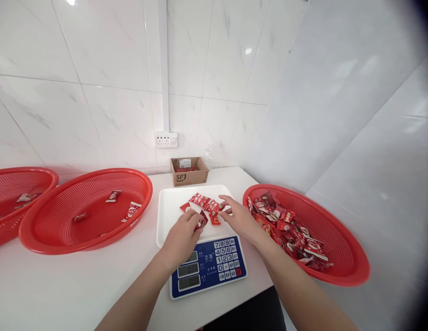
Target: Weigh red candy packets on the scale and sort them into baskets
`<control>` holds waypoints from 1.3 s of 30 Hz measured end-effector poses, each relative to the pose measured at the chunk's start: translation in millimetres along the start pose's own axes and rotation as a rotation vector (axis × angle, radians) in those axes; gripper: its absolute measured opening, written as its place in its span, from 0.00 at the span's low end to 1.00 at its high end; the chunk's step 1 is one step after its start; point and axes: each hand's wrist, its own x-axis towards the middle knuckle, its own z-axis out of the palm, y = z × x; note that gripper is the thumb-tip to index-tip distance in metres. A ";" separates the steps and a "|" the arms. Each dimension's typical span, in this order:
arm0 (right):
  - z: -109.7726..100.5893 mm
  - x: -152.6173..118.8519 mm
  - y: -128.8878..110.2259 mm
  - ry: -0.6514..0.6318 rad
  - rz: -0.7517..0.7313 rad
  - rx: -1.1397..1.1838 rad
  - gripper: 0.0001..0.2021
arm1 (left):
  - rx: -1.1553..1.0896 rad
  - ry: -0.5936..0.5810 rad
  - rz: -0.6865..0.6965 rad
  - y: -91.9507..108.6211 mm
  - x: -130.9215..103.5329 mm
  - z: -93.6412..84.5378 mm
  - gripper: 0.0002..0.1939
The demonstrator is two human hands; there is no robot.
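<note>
Over the white pan of a blue digital scale, both hands are at work among small red snack packets. My left hand is closed on a dark red snack packet at its fingertips. To the right, my right hand has its thumb and fingers apart at the edge of another red packet; whether it touches that packet is hard to see. An orange-red packet lies just below, flat on the pan.
On the right stands a red basket heaped with packets. A second red basket on the left holds a few packets, with another red basket beyond. Behind the scale sits a cardboard box against the tiled wall.
</note>
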 end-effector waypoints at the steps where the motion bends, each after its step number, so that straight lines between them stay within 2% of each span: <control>1: 0.5 0.0 0.8 -0.003 -0.009 -0.013 0.22 | 0.045 0.026 0.010 0.3 0.1 0.0 0.11; 4: 0.8 -0.7 3.1 -0.002 -0.067 -0.099 0.19 | 0.132 0.062 0.025 1.2 0.3 -0.8 0.09; 9: 3.4 -0.3 4.7 -0.041 -0.138 -0.188 0.15 | 0.104 -0.047 0.039 1.7 -0.7 0.8 0.10; 15: 12.8 1.7 2.3 -0.075 -0.208 -0.170 0.15 | 0.046 -0.084 0.053 -0.4 -0.9 5.7 0.18; 23: 7.0 -8.2 0.9 -0.109 -0.155 -0.128 0.18 | 0.213 0.035 0.058 -3.5 2.1 -2.5 0.14; 27: 13.6 -7.8 1.3 -0.126 -0.145 -0.092 0.19 | 0.227 0.020 0.051 -8.6 1.7 -1.7 0.15; 33: 26.4 -9.1 -2.0 -0.110 -0.245 -0.008 0.19 | 0.260 0.005 0.049 -11.6 1.1 -0.6 0.11; 39: 24.7 -14.1 -8.1 -0.106 -0.258 -0.109 0.13 | 0.298 -0.019 0.042 -12.0 2.5 -1.6 0.12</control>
